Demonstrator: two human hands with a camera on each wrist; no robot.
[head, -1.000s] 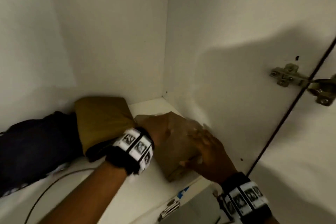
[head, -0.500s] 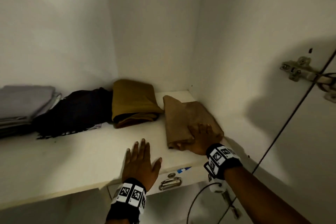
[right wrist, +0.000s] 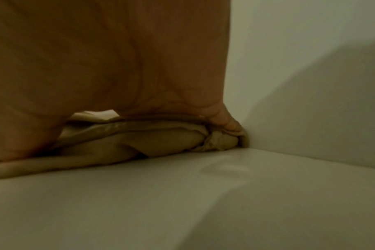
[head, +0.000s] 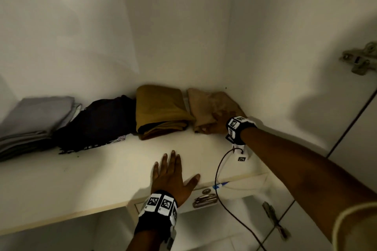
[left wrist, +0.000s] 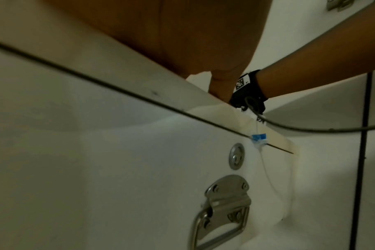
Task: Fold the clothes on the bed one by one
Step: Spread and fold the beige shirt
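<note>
On the white shelf [head: 61,185] of a cupboard, four folded clothes lie in a row against the back wall. Furthest left is a flat grey stack [head: 34,120] with smooth, thin layers. Next to it sits a dark bundle [head: 98,122], rumpled and loosely heaped, its frayed edge trailing toward the front of the shelf. A mustard garment [head: 161,110] comes next, folded into a thick, soft rectangle and touching the dark bundle. Last, in the right corner by the side wall, lies the tan garment [head: 199,108] (a limp, thin cloth whose folded layers show as creased edges in the right wrist view).

The left hand [head: 172,177] rests palm down near the front edge of the shelf, fingers straight and slightly spread, thumb out to the side, holding nothing. A band with black-and-white square markers circles its wrist. Below the shelf edge are a round metal lock [head: 206,190] and a metal pull handle [head: 205,200] on a white drawer front.

The right arm reaches across to the corner, and the right hand [head: 221,117] lies flat on top of the tan garment, fingers extended and pressing it down, the thumb against the near folded edge. A black cable [head: 219,171] hangs from its wrist band. A metal hinge [head: 360,60] is fixed high on the right.
</note>
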